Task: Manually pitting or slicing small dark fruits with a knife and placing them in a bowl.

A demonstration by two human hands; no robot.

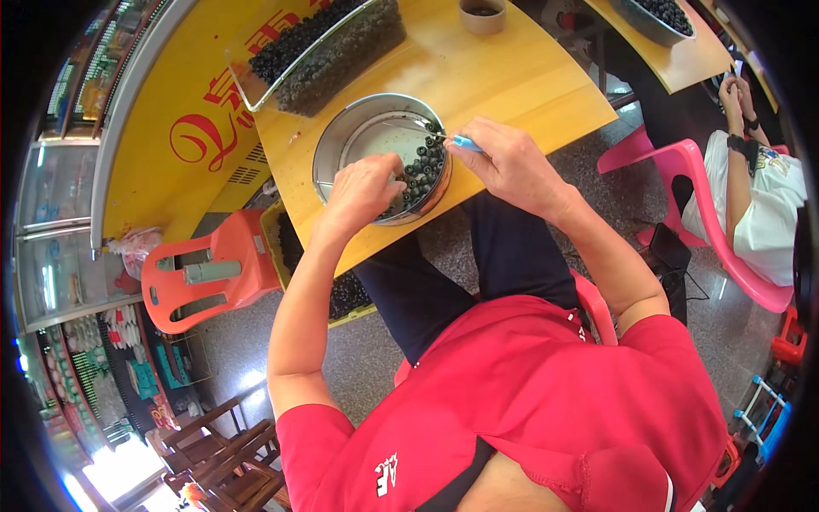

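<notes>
A round metal pan (322, 158) stands at the table's near edge, with small dark round pieces (420, 175) gathered along its right side; they look like berries or beads. Over its near left part my left hand (367, 183) is closed, fingertips bent together. Whatever lies between those fingertips is too hidden to make out. My right hand (512, 158), at the pan's right rim, grips a slim tool with a blue handle (467, 143). The tool's thin metal shaft points left over the pan, its tip close to the dark pieces.
On the wooden table (546, 94), a clear rectangular container (341, 64) full of dark pieces stands behind the pan, near a small cup (483, 17). An orange stool (205, 273) holding a green bottle (212, 272) is left. Another person (742, 188) sits at right on a pink chair (704, 183).
</notes>
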